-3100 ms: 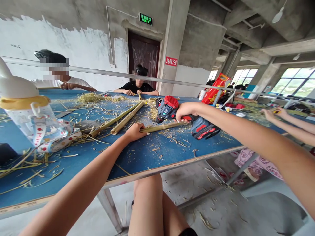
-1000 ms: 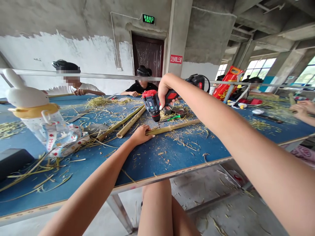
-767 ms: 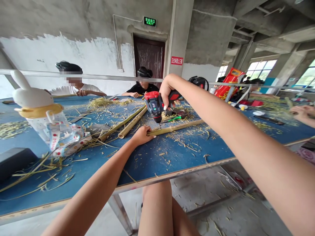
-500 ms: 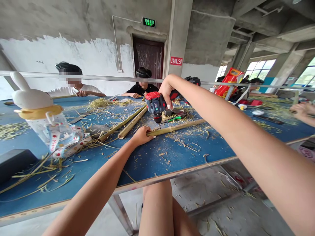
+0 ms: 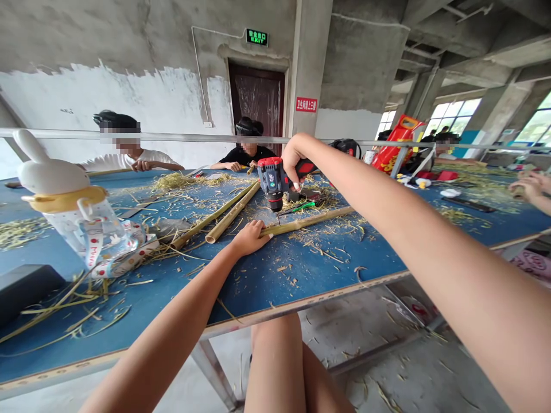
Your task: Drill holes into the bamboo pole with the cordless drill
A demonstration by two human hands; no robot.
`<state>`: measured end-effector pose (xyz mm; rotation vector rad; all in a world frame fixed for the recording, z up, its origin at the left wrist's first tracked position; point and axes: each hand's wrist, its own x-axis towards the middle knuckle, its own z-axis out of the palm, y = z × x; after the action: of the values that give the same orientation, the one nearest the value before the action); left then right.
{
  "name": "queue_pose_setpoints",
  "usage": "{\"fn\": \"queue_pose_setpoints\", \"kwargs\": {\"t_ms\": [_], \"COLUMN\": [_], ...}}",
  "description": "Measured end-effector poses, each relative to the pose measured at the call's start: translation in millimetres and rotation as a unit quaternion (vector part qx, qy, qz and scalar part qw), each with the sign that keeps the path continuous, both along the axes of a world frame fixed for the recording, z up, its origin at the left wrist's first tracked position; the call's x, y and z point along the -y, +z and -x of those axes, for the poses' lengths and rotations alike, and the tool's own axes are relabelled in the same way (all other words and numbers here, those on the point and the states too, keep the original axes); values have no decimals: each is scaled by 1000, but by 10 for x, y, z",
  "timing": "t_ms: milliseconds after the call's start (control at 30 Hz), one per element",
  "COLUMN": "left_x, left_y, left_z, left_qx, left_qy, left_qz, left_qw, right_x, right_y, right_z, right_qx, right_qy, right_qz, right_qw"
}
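My right hand is shut around the grip of a red and black cordless drill, and its bit points down. The bit tip hangs just above a thin bamboo stick, apart from it as far as I can tell. My left hand lies over the stick's near end and holds it against the blue worktable. Two longer bamboo pieces lie to the left of my left hand. Green-handled pliers sit just beyond the stick, below the drill.
A rabbit-topped baby bottle stands at the left among bamboo shavings, near a black case. Two co-workers sit across the table, and another person's hands work at the right. A metal rail crosses the view beyond the table.
My right hand has lifted the drill from low on the table to above the stick. My left hand has stayed on the stick, and the far end of the stick has swung slightly.
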<state>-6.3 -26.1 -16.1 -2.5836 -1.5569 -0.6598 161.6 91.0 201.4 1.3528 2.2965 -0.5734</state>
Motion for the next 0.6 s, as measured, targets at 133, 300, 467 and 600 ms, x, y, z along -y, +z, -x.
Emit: {"fn": "queue_pose_setpoints", "kwargs": {"t_ms": [133, 300, 467, 600], "left_x": [-11, -22, -24, -27], "left_y": [-18, -24, -28, -33], "left_z": [-6, 13, 6, 1], "left_qx": [-14, -19, -18, -13], "left_qy": [-4, -8, -4, -1], "left_qz": [-2, 2, 5, 6], "left_qw": [1000, 1000, 1000, 1000], "right_x": [42, 33, 83, 113], "right_y": [-19, -2, 18, 29], "right_z": [-5, 15, 82, 121], "right_qx": [67, 59, 65, 43], "right_qy": [-45, -7, -31, -2], "right_qz": [103, 123, 58, 39], "right_qw": [991, 991, 996, 998]}}
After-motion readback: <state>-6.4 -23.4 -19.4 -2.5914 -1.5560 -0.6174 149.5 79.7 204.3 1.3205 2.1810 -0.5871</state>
